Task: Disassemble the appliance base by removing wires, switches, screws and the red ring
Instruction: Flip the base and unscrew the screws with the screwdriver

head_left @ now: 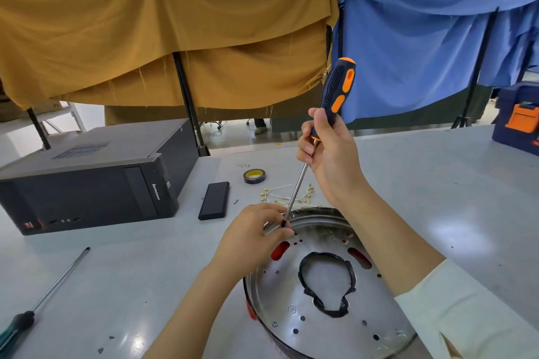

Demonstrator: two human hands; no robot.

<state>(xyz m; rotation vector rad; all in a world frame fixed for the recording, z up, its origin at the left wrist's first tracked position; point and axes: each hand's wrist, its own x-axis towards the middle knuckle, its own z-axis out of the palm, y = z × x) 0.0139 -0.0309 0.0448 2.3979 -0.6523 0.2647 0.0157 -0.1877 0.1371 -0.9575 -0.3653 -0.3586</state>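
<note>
The appliance base [326, 326] is a round shiny metal pan at the lower centre of the table, with a black-taped opening in its middle. The red ring [280, 250] shows through slots in the pan. My right hand [326, 148] grips the lower handle of an orange and black screwdriver [335, 90], held nearly upright. Its long shaft runs down to the pan's far left rim. There my left hand [253, 234] pinches the screwdriver tip with curled fingers. Loose wires with brass terminals [287, 197] lie just beyond the pan.
A black Lenovo computer case [87, 175] lies on its side at the left. A black flat box [214, 200] and a roll of black tape [255, 176] sit behind the pan. A second screwdriver [43, 300] lies at lower left. A blue toolbox [517, 116] stands far right.
</note>
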